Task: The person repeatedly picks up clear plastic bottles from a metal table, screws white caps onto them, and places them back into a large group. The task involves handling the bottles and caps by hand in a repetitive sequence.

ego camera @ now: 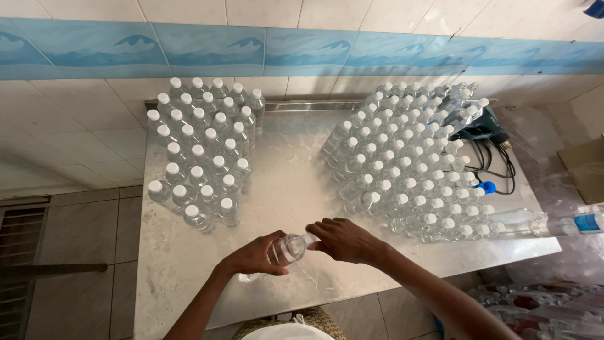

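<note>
Small-scale bottling or packing room. Evidence: stainless-steel surface (189,271) set against a tiled wall (75,138) with a blue decorative band (207,50); two massed blocks of identical clear, white-capped bottles, left group (201,157) and larger right group (409,170); black power cables (494,165) at the back right; cardboard (588,167) and clear plastic wrapping (553,308) at the right edge; tiled floor (82,252).
</note>
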